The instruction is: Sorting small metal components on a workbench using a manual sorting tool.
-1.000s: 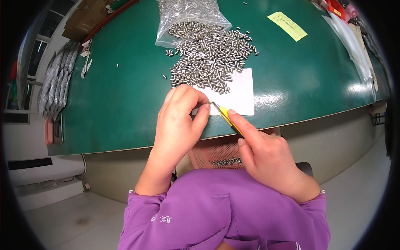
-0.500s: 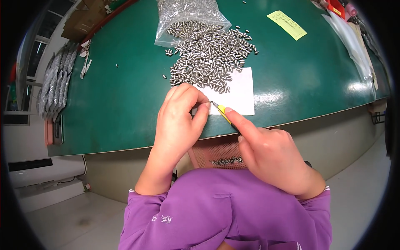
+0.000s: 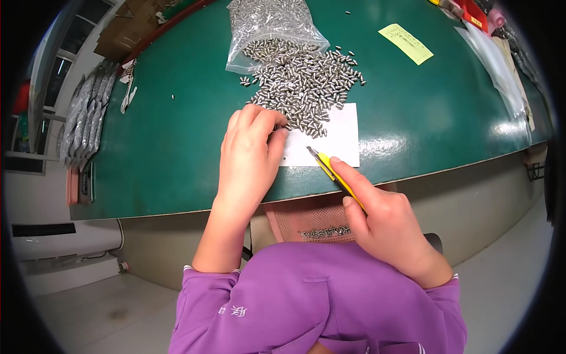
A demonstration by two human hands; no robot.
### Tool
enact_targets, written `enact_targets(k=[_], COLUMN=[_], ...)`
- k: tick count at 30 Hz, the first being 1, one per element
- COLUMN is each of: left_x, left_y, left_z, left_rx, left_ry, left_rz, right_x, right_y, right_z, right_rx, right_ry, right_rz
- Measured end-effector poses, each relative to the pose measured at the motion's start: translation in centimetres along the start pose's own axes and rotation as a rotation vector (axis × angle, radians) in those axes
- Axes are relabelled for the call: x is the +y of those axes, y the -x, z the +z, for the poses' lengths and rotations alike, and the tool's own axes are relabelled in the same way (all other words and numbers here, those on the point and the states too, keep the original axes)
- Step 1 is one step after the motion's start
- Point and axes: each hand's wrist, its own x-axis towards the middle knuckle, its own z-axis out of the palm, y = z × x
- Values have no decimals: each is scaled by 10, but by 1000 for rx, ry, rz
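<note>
A heap of small shiny metal pieces, pointed at the ends (image 3: pixel 306 88), spreads over the green table and onto a white paper sheet (image 3: pixel 345 138). My left hand (image 3: pixel 250 144) rests at the heap's near left edge, its fingers curled and thumb drawn in against them. Whatever lies between those fingertips is too small and hidden to name. In my right hand (image 3: pixel 386 218) is a yellow and black utility knife (image 3: pixel 336 175), its index finger stretched along the handle. The blade points up and left over the paper, apart from the left hand. A dark speck (image 3: pixel 285 158) lies on the paper.
A clear plastic bag (image 3: pixel 274 26) spills more pieces at the back. Below the table's front edge sits a pink perforated basket (image 3: pixel 283 221) with metal pieces. A yellow slip (image 3: pixel 405 43) lies back right; filled bags (image 3: pixel 88 115) stand at the left.
My left hand has moved away from the knife tip, up and left to the heap's edge. The knife has drawn back slightly, and its blade now shows free of the fingers.
</note>
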Motion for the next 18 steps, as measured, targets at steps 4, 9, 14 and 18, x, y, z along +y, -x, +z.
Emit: enact_targets(k=[4, 9, 14, 18], left_x=[2, -1, 5, 11], left_y=[4, 7, 6, 13], left_z=[-2, -4, -13, -10], left_rx=[-29, -3, -29, -96], left_ry=[57, 181, 144, 150], left_rz=[25, -91, -61, -50], right_x=[0, 2, -1, -1], right_y=[-1, -4, -3, -2], right_z=[1, 0, -5, -4], right_rx=[0, 10, 31, -9], right_ry=[-5, -4, -6, -16], right_rz=[2, -24, -26, -16])
